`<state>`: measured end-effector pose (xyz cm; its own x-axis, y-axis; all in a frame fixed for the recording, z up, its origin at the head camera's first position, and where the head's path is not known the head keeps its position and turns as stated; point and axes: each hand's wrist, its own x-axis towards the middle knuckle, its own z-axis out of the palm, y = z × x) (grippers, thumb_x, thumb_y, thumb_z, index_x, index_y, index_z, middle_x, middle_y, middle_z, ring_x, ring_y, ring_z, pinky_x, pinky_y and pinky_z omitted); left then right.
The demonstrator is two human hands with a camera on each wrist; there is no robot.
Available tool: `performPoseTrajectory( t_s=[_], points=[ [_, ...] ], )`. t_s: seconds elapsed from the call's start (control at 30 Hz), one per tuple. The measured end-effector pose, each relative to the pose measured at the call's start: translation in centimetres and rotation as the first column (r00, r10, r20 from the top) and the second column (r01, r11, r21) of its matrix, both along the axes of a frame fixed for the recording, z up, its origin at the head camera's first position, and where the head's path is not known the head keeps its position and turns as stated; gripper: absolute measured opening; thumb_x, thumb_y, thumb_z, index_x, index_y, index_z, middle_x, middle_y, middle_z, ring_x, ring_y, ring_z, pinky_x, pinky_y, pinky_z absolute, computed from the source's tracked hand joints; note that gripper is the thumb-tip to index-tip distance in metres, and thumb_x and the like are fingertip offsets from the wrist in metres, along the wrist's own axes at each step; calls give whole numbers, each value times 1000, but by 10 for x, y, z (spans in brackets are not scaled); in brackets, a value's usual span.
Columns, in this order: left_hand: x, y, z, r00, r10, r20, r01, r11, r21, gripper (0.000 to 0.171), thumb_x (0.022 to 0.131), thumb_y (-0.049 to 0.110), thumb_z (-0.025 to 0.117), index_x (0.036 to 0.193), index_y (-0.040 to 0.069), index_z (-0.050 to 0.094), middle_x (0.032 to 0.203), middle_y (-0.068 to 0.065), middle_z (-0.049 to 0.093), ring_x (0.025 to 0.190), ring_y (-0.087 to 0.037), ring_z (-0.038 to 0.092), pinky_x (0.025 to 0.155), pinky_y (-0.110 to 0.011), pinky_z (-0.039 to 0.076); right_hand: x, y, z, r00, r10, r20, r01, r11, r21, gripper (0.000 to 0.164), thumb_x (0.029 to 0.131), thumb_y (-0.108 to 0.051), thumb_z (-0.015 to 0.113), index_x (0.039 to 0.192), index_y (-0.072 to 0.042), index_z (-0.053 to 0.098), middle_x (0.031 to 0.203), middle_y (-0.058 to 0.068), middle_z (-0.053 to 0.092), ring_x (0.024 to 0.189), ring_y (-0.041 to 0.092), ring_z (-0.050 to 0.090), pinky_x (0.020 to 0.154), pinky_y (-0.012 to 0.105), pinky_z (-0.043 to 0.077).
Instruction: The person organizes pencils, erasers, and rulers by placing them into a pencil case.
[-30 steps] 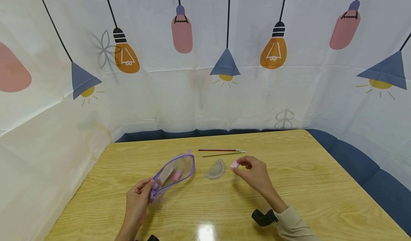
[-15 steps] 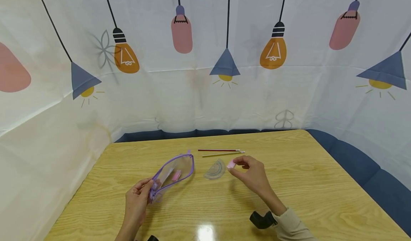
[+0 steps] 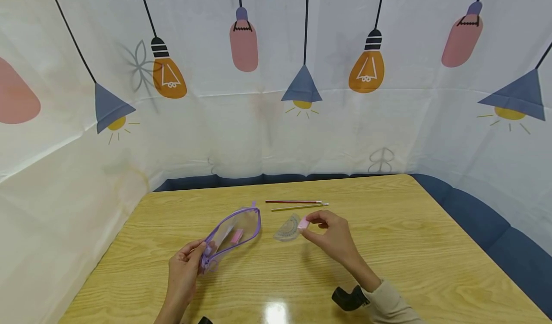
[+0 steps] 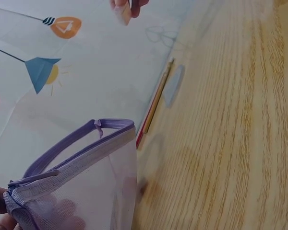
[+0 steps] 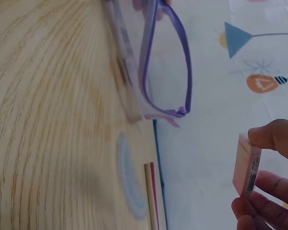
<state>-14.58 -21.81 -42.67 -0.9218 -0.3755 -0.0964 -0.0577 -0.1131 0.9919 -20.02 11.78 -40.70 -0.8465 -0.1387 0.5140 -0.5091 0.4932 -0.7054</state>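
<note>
My left hand (image 3: 184, 268) grips one end of a see-through mesh pencil case (image 3: 224, 228) with a purple zip edge, whose mouth gapes wide. Inside the case lies a pink eraser (image 3: 236, 236) beside a pale, clear strip. Between thumb and fingers, my right hand (image 3: 335, 237) pinches another pink eraser (image 3: 304, 223), held above the table to the right of the case. In the right wrist view that eraser (image 5: 247, 165) shows a printed label on its side. A clear protractor (image 3: 286, 229) lies just left of the pinched eraser, partly overlapped by it in the head view.
Two pencils, a dark red one (image 3: 291, 201) and a gold one (image 3: 297, 207), lie behind the protractor on the wooden table (image 3: 409, 247). A blue padded seat (image 3: 487, 228) runs along the right side. Behind hangs a white cloth (image 3: 267, 137) printed with lamps.
My right hand has moved left with the pinched eraser, from right of the protractor to its right edge. The left hand and the pencil case have stayed nearly still.
</note>
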Motion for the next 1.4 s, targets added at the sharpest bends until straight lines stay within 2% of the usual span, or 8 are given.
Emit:
performPoseTrajectory(
  t_s=[0.23,0.4,0.67,0.83,1.07,1.23,1.4],
  points=[
    [0,0,-1,1000,-6,-4,6,1000,4,18,97,14,62,106,0,68,82,0,71,72,-12,67,58,-23,53,-1,-5,4,999,29,-37,-28,999,35,26,75,-21,86,95,-15,72,91,-7,66,84,10,63,73,35,54],
    [0,0,-1,1000,-5,-5,5,1000,7,17,96,13,62,105,1,69,82,0,71,72,-13,67,58,-23,53,-1,-9,7,998,55,-23,-54,997,47,25,76,-23,85,96,-15,71,92,-8,66,85,10,63,74,32,54],
    [-1,0,-2,999,-23,-23,24,999,22,22,97,13,62,110,-3,67,86,-2,73,77,-16,70,58,-23,53,-1,-14,8,996,85,-24,-84,995,46,26,76,-22,85,97,-14,71,93,-7,66,86,11,63,75,34,54],
    [0,-1,-2,999,-29,-26,30,999,25,25,97,14,62,112,-6,65,88,-3,73,78,-16,70,58,-22,53,-2,-17,7,993,115,-24,-114,993,41,26,77,-22,84,98,-13,71,94,-5,66,86,20,64,76,38,54],
    [0,-1,-1,999,-33,-15,33,999,23,26,97,15,63,112,-5,65,88,-3,73,78,-15,69,59,-23,53,0,-26,11,990,139,-35,-138,990,43,26,76,-19,84,97,-12,71,94,-6,67,85,11,62,75,34,54],
    [0,-1,-1,1000,-23,-9,23,1000,7,24,96,15,63,110,-4,66,85,-3,72,74,-14,68,58,-22,53,0,-32,12,983,170,-63,-166,985,55,24,78,-18,83,97,-11,71,94,-3,67,85,12,62,74,38,54],
    [1,-1,-3,999,-32,-4,32,999,3,25,97,16,63,111,-4,66,87,-3,72,75,-14,68,58,-22,52,0,-37,12,981,186,-57,-183,982,56,24,78,-21,83,97,-12,71,95,-4,67,87,12,62,74,38,55]
  ],
)
